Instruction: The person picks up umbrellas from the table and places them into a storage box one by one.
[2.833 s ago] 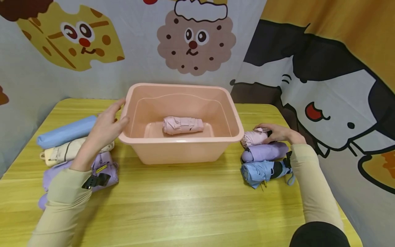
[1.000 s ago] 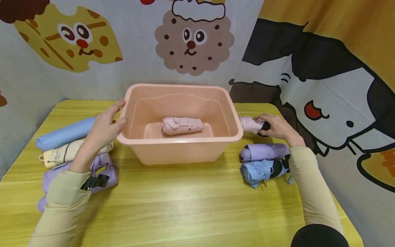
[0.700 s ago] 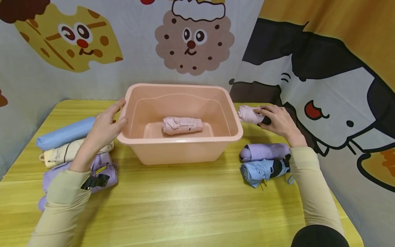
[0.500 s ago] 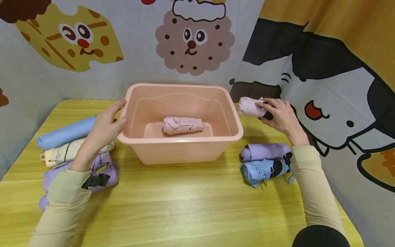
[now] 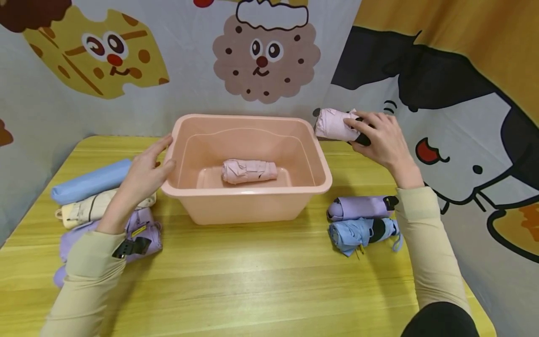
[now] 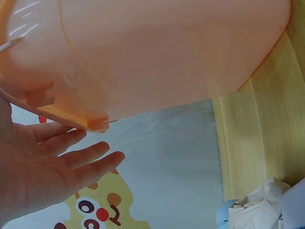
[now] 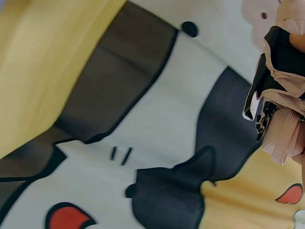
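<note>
My right hand (image 5: 381, 139) grips a folded pink umbrella (image 5: 334, 124) by its dark-banded end, in the air beside the back right corner of the pink plastic tub (image 5: 236, 206). In the right wrist view only the umbrella's handle end (image 7: 283, 133) and bits of fingers show at the right edge. My left hand (image 5: 145, 173) rests against the tub's left rim; in the left wrist view its fingers (image 6: 97, 167) are extended under the rim, loosely spread. Inside the tub lies another folded pink umbrella (image 5: 249, 171).
Right of the tub, a purple folded umbrella (image 5: 362, 208) and a blue one (image 5: 358, 234) lie side by side. At the left, partly behind my forearm, are a blue umbrella (image 5: 90, 181), a cream one (image 5: 86, 210) and purple ones (image 5: 143, 231). A printed curtain (image 5: 189, 56) hangs behind the table.
My right hand has taken the pink umbrella from the right-hand row and raised it up and away from the table. The left hand and the tub stay in place.
</note>
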The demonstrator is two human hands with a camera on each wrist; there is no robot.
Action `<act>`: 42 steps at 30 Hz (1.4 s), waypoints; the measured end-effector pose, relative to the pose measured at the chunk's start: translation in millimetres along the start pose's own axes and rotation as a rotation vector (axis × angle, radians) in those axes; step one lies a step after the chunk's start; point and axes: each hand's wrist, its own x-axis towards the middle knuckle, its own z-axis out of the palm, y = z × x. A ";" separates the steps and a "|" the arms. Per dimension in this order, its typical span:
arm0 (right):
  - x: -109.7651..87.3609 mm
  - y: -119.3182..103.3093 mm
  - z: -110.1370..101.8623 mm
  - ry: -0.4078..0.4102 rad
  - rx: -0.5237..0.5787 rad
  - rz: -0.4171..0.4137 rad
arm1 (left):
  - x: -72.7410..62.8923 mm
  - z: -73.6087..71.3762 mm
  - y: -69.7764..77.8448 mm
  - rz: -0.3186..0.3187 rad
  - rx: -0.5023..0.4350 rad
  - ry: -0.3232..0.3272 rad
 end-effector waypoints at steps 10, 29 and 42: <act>40.6 -25.9 -16.6 -0.021 -0.002 -0.105 | -0.4 2.0 -0.2 0.009 -0.024 0.001; 100.1 -81.4 -17.8 0.049 -0.074 -0.437 | -2.7 2.7 0.4 0.003 -0.015 -0.010; 135.5 -117.2 -4.3 0.073 -0.101 -0.640 | -3.6 3.8 -0.3 -0.010 -0.021 -0.020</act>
